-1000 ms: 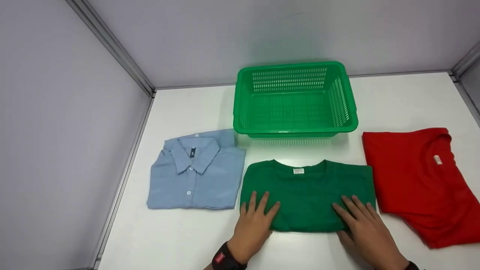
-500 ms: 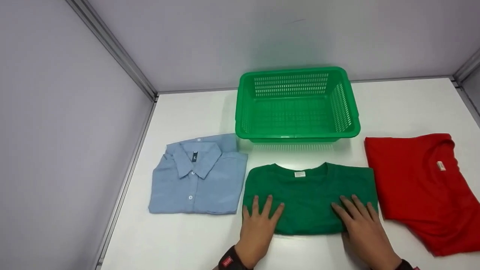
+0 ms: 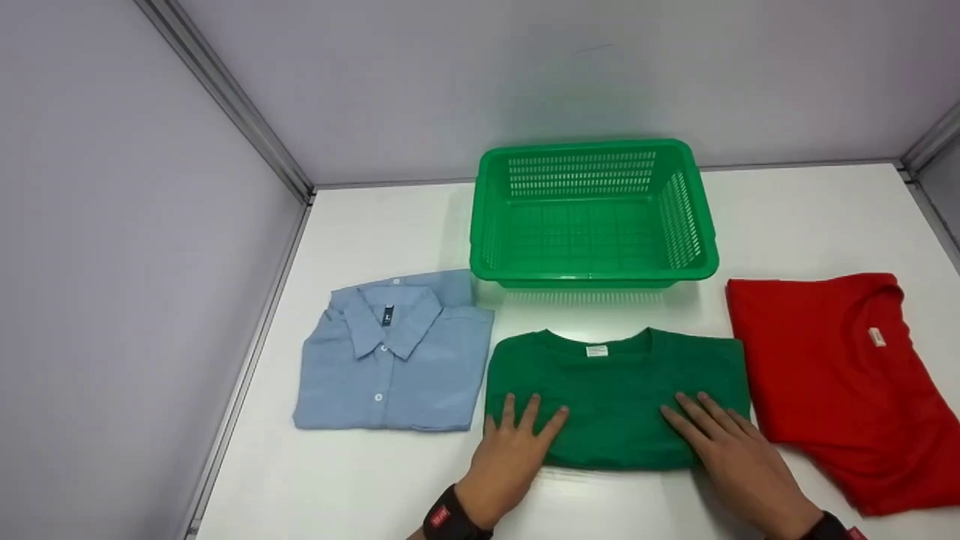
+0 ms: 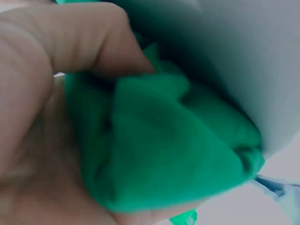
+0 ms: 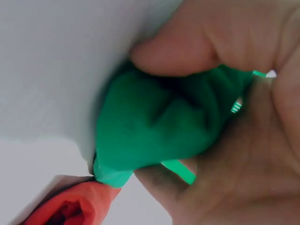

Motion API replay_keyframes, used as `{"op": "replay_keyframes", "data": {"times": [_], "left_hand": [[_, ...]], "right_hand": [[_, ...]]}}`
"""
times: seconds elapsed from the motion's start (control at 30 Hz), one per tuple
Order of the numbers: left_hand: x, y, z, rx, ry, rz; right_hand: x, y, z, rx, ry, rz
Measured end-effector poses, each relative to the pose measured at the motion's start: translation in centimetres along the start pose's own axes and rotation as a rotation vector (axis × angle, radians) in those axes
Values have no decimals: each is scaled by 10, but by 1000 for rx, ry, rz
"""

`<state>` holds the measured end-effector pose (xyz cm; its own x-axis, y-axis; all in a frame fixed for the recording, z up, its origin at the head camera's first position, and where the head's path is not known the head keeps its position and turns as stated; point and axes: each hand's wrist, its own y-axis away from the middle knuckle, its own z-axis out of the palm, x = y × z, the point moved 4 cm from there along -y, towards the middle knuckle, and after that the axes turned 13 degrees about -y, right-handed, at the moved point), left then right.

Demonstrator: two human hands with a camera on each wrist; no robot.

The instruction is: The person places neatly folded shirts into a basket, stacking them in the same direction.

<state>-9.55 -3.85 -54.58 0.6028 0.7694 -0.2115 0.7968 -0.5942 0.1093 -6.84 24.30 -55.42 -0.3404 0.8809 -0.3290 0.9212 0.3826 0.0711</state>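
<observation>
Well apart from the back edge of the surface (image 3: 375,225), our left hand (image 3: 504,459) and right hand (image 3: 739,459) pinch the green shirt (image 3: 611,397), fingers spread above, thumbs apparently beneath; uneven lifting could unravel its folds.

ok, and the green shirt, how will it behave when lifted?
Probably floppy: the wrist views show the green shirt bulging in soft folds. Likely light, since it looks like plain folded cloth. Its middle may sag, as the left hand and right hand sit toward opposite ends.
</observation>
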Motion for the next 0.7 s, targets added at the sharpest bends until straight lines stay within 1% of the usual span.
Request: {"op": "replay_keyframes", "data": {"times": [0.1, 0.2, 0.3, 0.47, 0.5, 0.57, 0.63, 0.7], "left_hand": [[0, 5, 3, 5, -19, 0], [0, 7, 5, 14, -69, -11], [0, 5, 6, 3, -96, -26], [0, 1, 1, 27, -125, -32], [-1, 0, -1, 30, -123, -24], [-5, -2, -7, 16, -86, -1], [-13, -5, -16, -20, -32, 41], [-22, -8, -28, -73, 28, 96]], "right_hand": [[-1, -2, 0, 15, -1, 2], [-2, -5, -3, 25, 5, 5], [-1, -8, -5, 31, 2, 10], [-1, -12, -11, 36, -28, 14], [-1, -13, -14, 30, -43, 11], [-1, -15, -23, 11, -90, 6], [-1, -19, -35, -20, -151, -3], [-2, -23, -50, -62, -207, -18]]}}
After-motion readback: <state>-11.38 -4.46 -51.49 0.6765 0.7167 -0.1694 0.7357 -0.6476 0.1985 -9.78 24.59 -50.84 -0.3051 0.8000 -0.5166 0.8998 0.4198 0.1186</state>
